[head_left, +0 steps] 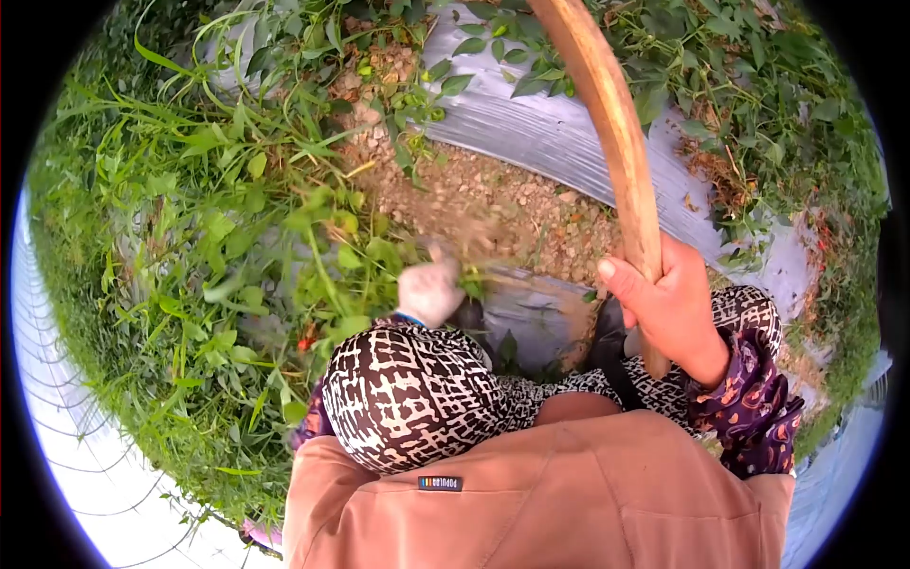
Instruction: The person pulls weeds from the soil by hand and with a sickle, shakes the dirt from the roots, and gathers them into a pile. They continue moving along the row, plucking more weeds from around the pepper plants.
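My right hand [668, 308] is wrapped round the lower end of a long, curved wooden handle [611, 123], with the thumb lying along its side. The handle rises past the top edge of the view, so whatever it is fixed to is hidden. Motion blurs my left hand [428, 292], which is low beside my knee, close to leafy green weeds [351, 247] and bare stony soil [464, 204]. It looks pale, and its fingers are too smeared to show whether they hold anything.
Silvery plastic mulch sheet [531, 104] covers the bed ahead, with another strip [536, 327] between my feet. Pepper plants [720, 57] with green pods grow at the top and right. Dense tall grass [142, 190] fills the left side. My patterned knee [408, 394] is bent in front.
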Demonstrator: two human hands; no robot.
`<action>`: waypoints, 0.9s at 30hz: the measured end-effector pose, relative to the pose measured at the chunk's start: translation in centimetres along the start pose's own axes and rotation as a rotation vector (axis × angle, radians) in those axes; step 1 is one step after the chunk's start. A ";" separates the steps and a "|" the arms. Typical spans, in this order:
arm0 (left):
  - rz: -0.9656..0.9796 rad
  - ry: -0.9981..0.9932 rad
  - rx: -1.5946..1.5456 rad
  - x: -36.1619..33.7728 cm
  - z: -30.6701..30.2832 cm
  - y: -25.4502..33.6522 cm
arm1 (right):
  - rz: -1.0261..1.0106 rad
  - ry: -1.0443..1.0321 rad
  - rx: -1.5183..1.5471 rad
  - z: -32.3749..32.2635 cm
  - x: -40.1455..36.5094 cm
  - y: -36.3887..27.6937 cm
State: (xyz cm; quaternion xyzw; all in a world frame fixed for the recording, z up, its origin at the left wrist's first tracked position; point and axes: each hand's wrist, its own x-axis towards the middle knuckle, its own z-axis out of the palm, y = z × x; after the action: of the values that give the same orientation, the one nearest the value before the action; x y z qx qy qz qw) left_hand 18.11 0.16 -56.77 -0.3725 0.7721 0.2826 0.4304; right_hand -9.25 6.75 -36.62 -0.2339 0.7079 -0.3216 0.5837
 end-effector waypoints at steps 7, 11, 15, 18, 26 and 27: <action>0.094 0.705 0.291 -0.7 -1.6 -4.2 | -0.043 0.000 -0.020 0.8 -0.1 -0.3; -0.209 0.638 0.258 3.3 -3.7 -7.6 | -0.029 -0.005 -0.018 0.6 -0.3 -0.6; -0.455 0.046 0.063 4.6 -7.1 -7.1 | -0.064 -0.002 -0.050 0.3 -0.5 -0.3; -0.493 0.094 -0.036 4.7 -4.8 -8.2 | -0.042 0.010 -0.079 0.3 -0.8 0.0; -0.291 0.410 -0.271 1.0 -2.0 -7.8 | -0.034 0.004 -0.129 0.8 -0.5 0.6; -0.268 0.427 -0.278 0.7 -2.2 -8.0 | -0.037 -0.014 -0.143 0.8 -0.4 0.6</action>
State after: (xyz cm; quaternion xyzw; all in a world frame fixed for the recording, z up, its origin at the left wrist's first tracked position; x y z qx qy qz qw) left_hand 23.41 -6.25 -57.31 -0.5776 0.7430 0.2417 0.2364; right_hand -8.33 7.29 -36.90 -0.2904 0.7204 -0.2793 0.5646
